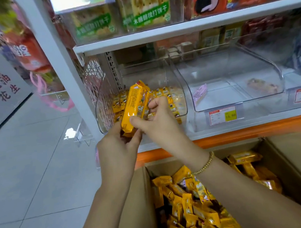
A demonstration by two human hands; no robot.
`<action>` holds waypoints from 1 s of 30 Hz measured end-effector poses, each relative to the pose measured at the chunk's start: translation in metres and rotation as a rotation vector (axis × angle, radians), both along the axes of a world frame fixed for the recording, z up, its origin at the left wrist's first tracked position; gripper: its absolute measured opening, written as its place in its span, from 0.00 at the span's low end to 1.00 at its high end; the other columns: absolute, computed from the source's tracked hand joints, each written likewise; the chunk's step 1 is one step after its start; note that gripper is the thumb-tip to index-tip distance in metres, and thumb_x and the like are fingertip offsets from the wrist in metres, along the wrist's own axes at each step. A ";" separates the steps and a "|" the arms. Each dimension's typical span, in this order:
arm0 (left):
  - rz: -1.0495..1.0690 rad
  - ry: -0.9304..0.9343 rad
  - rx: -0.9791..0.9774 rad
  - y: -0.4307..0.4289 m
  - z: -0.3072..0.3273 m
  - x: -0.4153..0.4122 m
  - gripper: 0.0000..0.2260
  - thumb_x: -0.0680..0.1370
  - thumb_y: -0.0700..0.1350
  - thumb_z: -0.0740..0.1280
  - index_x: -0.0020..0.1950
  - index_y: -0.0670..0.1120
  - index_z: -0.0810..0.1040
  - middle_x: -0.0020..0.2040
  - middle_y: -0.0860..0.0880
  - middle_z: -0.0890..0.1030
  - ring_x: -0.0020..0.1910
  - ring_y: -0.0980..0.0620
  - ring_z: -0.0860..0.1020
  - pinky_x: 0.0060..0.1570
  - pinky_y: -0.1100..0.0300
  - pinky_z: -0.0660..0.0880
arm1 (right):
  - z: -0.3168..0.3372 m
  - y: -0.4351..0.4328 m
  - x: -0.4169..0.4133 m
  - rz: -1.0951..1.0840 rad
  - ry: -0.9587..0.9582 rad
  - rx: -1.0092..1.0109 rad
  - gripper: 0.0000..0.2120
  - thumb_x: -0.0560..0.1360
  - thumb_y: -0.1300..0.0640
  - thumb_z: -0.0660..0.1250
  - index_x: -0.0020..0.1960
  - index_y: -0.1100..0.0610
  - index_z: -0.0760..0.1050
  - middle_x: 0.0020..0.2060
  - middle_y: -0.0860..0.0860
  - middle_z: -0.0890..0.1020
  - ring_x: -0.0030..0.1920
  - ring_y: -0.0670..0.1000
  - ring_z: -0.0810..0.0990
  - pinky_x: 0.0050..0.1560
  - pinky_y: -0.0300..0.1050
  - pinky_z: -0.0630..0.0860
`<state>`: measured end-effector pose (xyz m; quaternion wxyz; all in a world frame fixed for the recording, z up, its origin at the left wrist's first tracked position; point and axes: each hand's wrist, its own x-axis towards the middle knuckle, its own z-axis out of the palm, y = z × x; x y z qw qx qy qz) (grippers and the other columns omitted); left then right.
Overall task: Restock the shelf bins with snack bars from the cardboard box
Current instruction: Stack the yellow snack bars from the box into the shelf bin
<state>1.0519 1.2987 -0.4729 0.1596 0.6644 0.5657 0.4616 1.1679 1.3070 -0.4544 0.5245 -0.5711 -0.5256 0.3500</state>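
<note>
Centrally, two hands share one bundle of yellow snack bars (pixel 133 102), exact count unclear: left hand (pixel 117 145) grips its lower end, right hand (pixel 158 119) pinches its side. Behind stands one partly filled clear bin (pixel 182 108); one open cardboard box (pixel 136 199) of bars fills lower right.

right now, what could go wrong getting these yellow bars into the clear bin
The stack of yellow-wrapped snack bars is gripped only along its lower half by the left hand and right hand, so the top bars may fan out and fall. The clear plastic bin has a raised front lip; bars could catch there and spill.
</note>
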 end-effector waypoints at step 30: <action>-0.199 0.283 -0.029 0.020 -0.024 -0.004 0.17 0.80 0.46 0.62 0.69 0.49 0.73 0.69 0.54 0.72 0.70 0.58 0.66 0.62 0.74 0.56 | 0.002 0.199 0.052 0.008 -0.996 -0.530 0.14 0.82 0.62 0.52 0.52 0.66 0.74 0.45 0.57 0.72 0.50 0.55 0.75 0.52 0.46 0.73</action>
